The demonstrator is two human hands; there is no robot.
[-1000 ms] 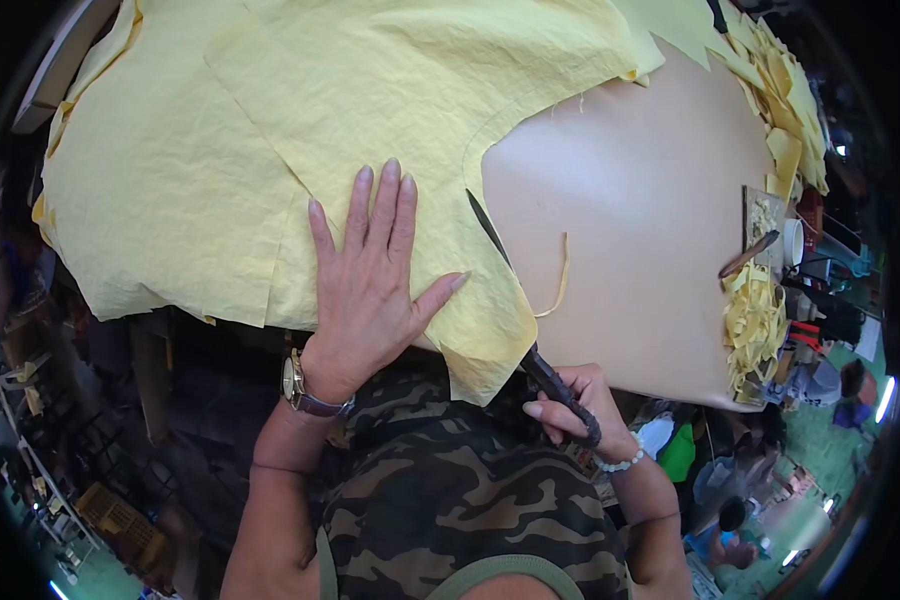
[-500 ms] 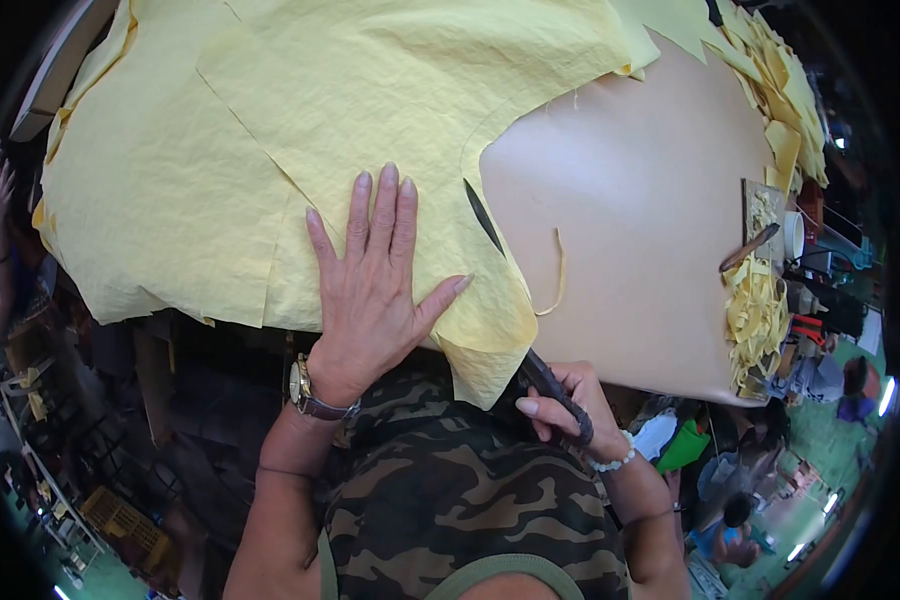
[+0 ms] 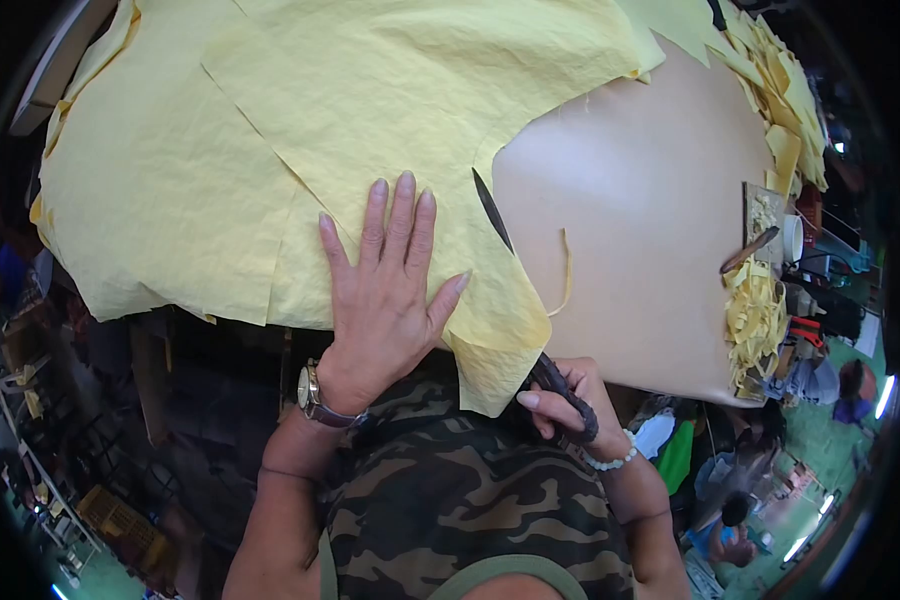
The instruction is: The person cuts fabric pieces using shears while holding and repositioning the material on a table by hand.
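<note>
A large yellow sheet [image 3: 370, 100] covers the left and middle of a beige work surface [image 3: 630, 220]. My left hand [image 3: 385, 290] lies flat on the sheet with its fingers spread. My right hand [image 3: 570, 400] is wrapped round the dark handles of scissors [image 3: 492, 213] at the near edge. One dark blade shows on top of the sheet, along its right edge; the part between blade and handles is hidden under a yellow flap. A thin curved strip [image 3: 567, 270] hangs from the sheet's edge onto the bare surface.
Yellow scraps [image 3: 755, 325] hang at the surface's right edge, beside a small board [image 3: 761, 215] with a brown-handled tool [image 3: 748, 251] and a white cup [image 3: 793, 241]. More yellow pieces [image 3: 790, 100] are stacked at the far right. A person [image 3: 733, 535] is at the lower right.
The sheet's near part and my left hand have shifted slightly right. The scissors' blade tip has moved a little away from me, while my right hand has edged slightly closer to my body.
</note>
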